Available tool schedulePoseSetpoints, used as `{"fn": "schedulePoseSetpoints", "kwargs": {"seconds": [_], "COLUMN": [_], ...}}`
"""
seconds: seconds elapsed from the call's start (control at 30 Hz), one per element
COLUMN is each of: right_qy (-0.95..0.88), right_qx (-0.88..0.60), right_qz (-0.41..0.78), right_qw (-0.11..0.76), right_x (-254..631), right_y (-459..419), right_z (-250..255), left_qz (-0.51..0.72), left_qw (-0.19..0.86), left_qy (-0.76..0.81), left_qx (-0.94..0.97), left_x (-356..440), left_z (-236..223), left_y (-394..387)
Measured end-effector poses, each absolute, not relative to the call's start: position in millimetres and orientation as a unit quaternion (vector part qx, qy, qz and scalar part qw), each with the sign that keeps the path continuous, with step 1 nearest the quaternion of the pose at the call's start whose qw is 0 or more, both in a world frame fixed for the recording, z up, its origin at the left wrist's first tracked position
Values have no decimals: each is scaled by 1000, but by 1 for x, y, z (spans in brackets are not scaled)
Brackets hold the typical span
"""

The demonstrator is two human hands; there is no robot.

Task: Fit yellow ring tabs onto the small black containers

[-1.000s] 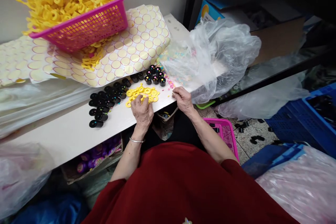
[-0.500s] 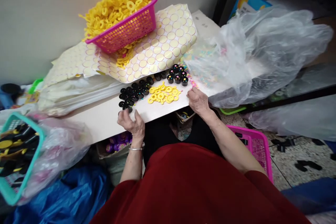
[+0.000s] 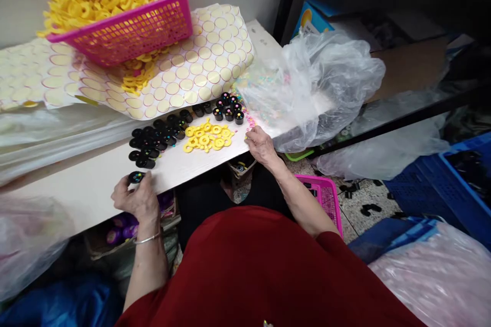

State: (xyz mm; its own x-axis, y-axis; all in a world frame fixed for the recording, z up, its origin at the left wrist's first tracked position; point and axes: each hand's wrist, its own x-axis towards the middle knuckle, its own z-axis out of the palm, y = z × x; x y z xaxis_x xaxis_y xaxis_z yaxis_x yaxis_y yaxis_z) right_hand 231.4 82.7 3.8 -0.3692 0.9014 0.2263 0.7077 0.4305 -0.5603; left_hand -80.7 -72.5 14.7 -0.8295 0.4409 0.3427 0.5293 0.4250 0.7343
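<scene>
My left hand (image 3: 138, 200) grips a small black cup (image 3: 135, 177) with coloured bits showing at its top, at the front of the white tabletop (image 3: 95, 196). Just beyond it, several more black cups (image 3: 153, 138) stand in a cluster. My right hand (image 3: 263, 145) is closed in a pinch at the table's front edge; a tiny yellow speck shows by its fingertips, too small to name. Close to it lie small pink and coloured beads (image 3: 250, 121). Between my hands is a pile of yellow rings (image 3: 205, 139). Several bead-topped black cups (image 3: 228, 112) form a group behind them.
A pink basket (image 3: 134, 30) heaped with yellow plastic parts stands at the back left on sheets of round stickers (image 3: 209, 66). A clear plastic bag (image 3: 326, 87) covers the right end. Below are a pink basket (image 3: 330, 199) and, farther right, a blue crate (image 3: 441, 179).
The view has shifted, so the table sits farther left. My left hand has drawn away from the cluster towards the table's front with a black cup. My right hand stays near the beads.
</scene>
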Motion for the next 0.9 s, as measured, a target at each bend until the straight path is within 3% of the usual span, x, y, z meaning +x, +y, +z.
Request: {"fn": "schedulePoseSetpoints", "kwargs": {"seconds": [0.07, 0.13, 0.27, 0.37, 0.5, 0.67, 0.9], "right_qy": [-808, -802, -771, -738, -728, -759, -837], "right_qx": [-511, -519, -470, -405, -373, -361, -391], "right_qz": [169, 167, 256, 338, 363, 340, 249], "right_qw": [238, 243, 347, 420, 446, 422, 292], "right_x": [228, 224, 217, 213, 208, 206, 204], "right_y": [82, 81, 70, 54, 41, 41, 43], "right_z": [4, 5, 14, 27, 34, 29, 36], "left_qz": [-468, -481, -470, -467, -464, -454, -433], "left_qw": [82, 8, -113, -136, -150, -157, -170], "left_qy": [-814, -760, -657, -608, -581, -588, -609], "left_qx": [-334, -437, -579, -628, -652, -651, -643], "left_x": [-57, -28, 22, 43, 57, 63, 62], "left_z": [20, 21, 11, 1, -5, -8, -3], "left_y": [-73, -65, -29, -6, 9, 13, 14]}}
